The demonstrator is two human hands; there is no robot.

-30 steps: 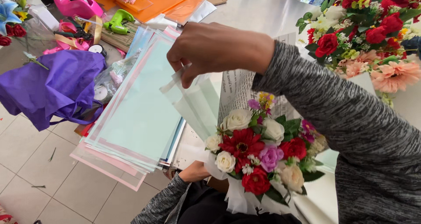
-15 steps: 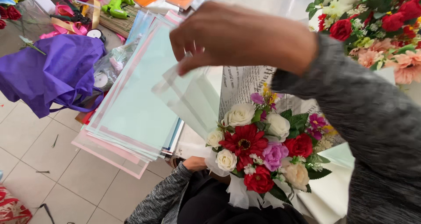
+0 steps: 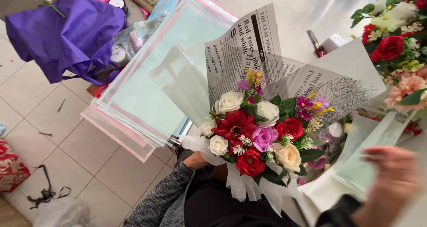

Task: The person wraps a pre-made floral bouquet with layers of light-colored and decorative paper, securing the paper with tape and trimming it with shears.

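Note:
A bouquet [image 3: 253,138] of red, white, pink and cream flowers sits in newspaper-print wrapping paper [image 3: 240,44], with white tissue at its base. My left hand [image 3: 195,160] grips it from below at the stem end. A translucent pale green sheet [image 3: 180,84] stands against the bouquet's left side. My right hand [image 3: 391,184] is blurred at the lower right, with its fingers on the edge of another pale green sheet [image 3: 367,156] that lies on the table. Whether it grips that sheet is unclear.
A stack of pale green and pink wrapping sheets [image 3: 147,93] overhangs the grey table [image 3: 307,9]. A purple bag [image 3: 62,31] lies at the far left. Another flower arrangement [image 3: 396,44] stands at the right. The tiled floor [image 3: 66,133] holds a plastic bag [image 3: 58,211].
My right hand has left its place above the bouquet and swung down to the lower right. The pale sheet it held over the flowers now stands against the bouquet's left side.

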